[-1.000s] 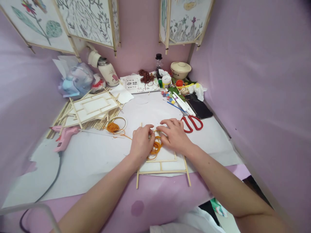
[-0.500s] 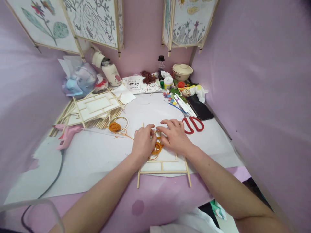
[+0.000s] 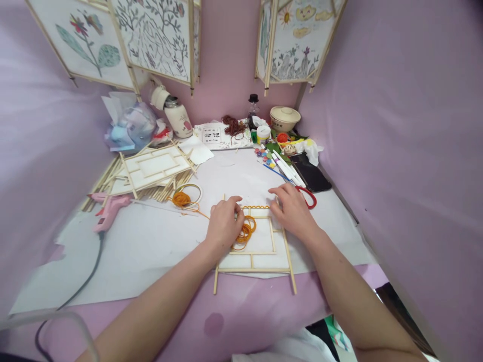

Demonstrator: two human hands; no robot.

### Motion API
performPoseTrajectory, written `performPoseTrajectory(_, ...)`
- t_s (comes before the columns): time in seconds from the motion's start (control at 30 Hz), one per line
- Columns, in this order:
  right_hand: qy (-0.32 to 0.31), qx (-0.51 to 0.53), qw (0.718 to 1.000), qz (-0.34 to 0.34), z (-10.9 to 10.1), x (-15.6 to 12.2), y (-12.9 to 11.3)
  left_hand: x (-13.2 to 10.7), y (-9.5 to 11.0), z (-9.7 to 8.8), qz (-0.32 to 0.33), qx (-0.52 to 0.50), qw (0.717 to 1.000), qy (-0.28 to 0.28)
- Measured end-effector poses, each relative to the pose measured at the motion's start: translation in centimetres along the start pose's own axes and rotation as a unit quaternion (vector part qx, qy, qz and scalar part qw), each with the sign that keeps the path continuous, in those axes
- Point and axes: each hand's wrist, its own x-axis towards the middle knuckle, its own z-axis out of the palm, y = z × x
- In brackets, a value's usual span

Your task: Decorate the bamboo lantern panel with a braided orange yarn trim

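A small wooden-stick frame (image 3: 252, 270) with a white panel lies flat in front of me. Orange cord (image 3: 256, 206) runs in small waves along its top bar, and a loose coil of the same cord (image 3: 246, 232) rests on the panel. My left hand (image 3: 226, 219) is closed at the frame's upper left, thumb and fingers pinching the cord by the top bar; the exact grip is partly hidden. At the upper right corner is my right hand (image 3: 293, 210), its fingers curled around the corner stick with the index finger stretched out.
Left lie a pink glue gun (image 3: 109, 211), an orange cord ball (image 3: 181, 199), a tape ring (image 3: 198, 187) and stacked stick frames (image 3: 158, 166). Red-handled scissors (image 3: 311, 198), white pens (image 3: 287, 168) and a black phone (image 3: 311, 173) are right. Lanterns (image 3: 158, 40) hang above.
My right hand has moved right, away from my left hand, to the frame's corner, uncovering the wavy cord on the top bar. My left hand stays nearly in place. The view has shifted slightly.
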Motion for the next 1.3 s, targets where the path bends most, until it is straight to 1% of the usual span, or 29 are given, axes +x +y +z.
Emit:
performPoseTrajectory(0.07,-0.010,-0.032,0.998,0.048,-0.6,-0.3,0.0,0.0,0.0,-0.1,-0.004,-0.004,1.000,0.000)
performPoseTrajectory(0.13,-0.024,-0.084,0.990,0.107,-1.1,-0.5,-0.3,0.1,-0.1,-0.2,-0.007,-0.013,1.000,-0.003)
performPoseTrajectory(0.2,-0.058,-0.129,0.978,0.155,-1.6,-0.7,-0.9,0.2,-0.1,-0.2,-0.006,-0.027,1.000,-0.007)
performPoseTrajectory(0.23,-0.077,-0.143,0.972,0.168,-1.7,-0.8,-1.2,0.2,-0.1,-0.2,-0.005,-0.033,0.999,-0.009)
performPoseTrajectory(0.3,-0.106,-0.153,0.968,0.170,-1.8,-0.8,-1.7,0.1,-0.2,-0.1,-0.005,-0.039,0.999,-0.010)
performPoseTrajectory(0.37,-0.108,-0.150,0.971,0.150,-1.5,-0.8,-2.1,0.0,-0.2,-0.2,-0.013,-0.040,0.999,-0.009)
performPoseTrajectory(0.53,-0.092,-0.133,0.983,0.090,-0.5,-0.5,-2.5,-0.7,-0.6,-0.5,-0.036,-0.042,0.998,-0.005)
performPoseTrajectory(0.6,-0.089,-0.136,0.984,0.068,-0.5,0.0,-2.4,-0.9,-0.8,-0.7,-0.040,-0.040,0.998,0.001)
performPoseTrajectory(0.67,-0.064,-0.149,0.986,0.041,-0.8,0.9,-2.4,-1.1,-1.0,-0.9,-0.041,-0.045,0.998,0.007)
performPoseTrajectory(0.7,-0.043,-0.149,0.988,0.017,-1.0,1.4,-2.4,-1.1,-1.1,-0.9,-0.041,-0.049,0.998,0.010)
performPoseTrajectory(0.77,-0.004,-0.115,0.992,-0.058,-1.2,2.5,-2.5,-1.1,-1.2,-0.9,-0.041,-0.057,0.997,0.017)
performPoseTrajectory(0.83,0.006,-0.040,0.989,-0.139,-0.8,3.3,-2.7,-1.1,-1.3,-0.9,-0.038,-0.062,0.997,0.023)
performPoseTrajectory(0.9,-0.003,0.028,0.982,-0.186,0.2,3.6,-2.8,-1.1,-1.4,-0.8,-0.034,-0.065,0.997,0.027)
performPoseTrajectory(0.97,-0.015,0.062,0.977,-0.203,1.3,3.3,-2.9,-1.1,-1.6,-0.7,-0.030,-0.067,0.997,0.030)
performPoseTrajectory(1.07,-0.032,0.073,0.973,-0.217,2.5,2.6,-2.9,-1.1,-1.8,-0.6,-0.026,-0.068,0.997,0.035)
performPoseTrajectory(1.3,-0.054,0.076,0.969,-0.227,2.7,2.6,-2.6,-1.2,-2.0,-0.4,-0.019,-0.077,0.996,0.047)
